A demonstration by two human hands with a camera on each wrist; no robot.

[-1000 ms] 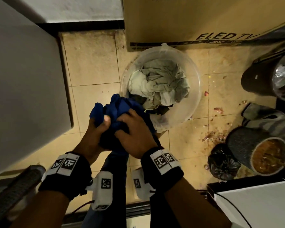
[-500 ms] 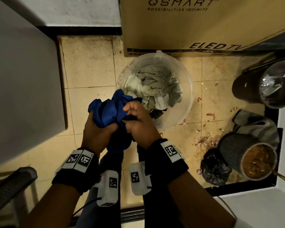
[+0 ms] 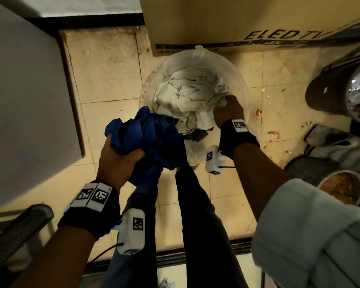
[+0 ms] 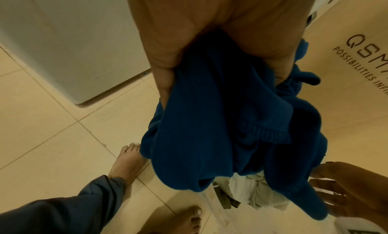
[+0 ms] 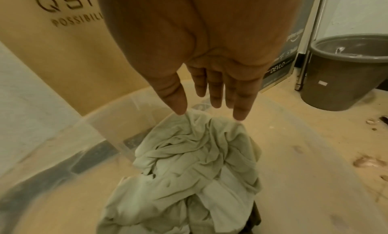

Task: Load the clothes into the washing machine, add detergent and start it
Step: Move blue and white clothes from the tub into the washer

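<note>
Laundry sorting over a clear tub (image 3: 240, 80)

Left hand (image 3: 116, 163) fingers clamp the blue garment (image 3: 152, 138); right hand (image 5: 210, 68) fingers, straight and apart, touch pale clothes (image 5: 189, 163).

A cardboard TV box (image 3: 227, 19) stands against the wall (lettered "ELED TV"), a grey bin (image 5: 344, 70) beside it.

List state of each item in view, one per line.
left hand: grips the blue garment
right hand: fingers straight, tips at the pale clothes
blue garment: bunched, lifted clear of the tub
pale clothes: crumpled, in the tub
clear tub: on the floor, partly filled
grey bucket: upright, open top
washing machine: lid not in view
</note>
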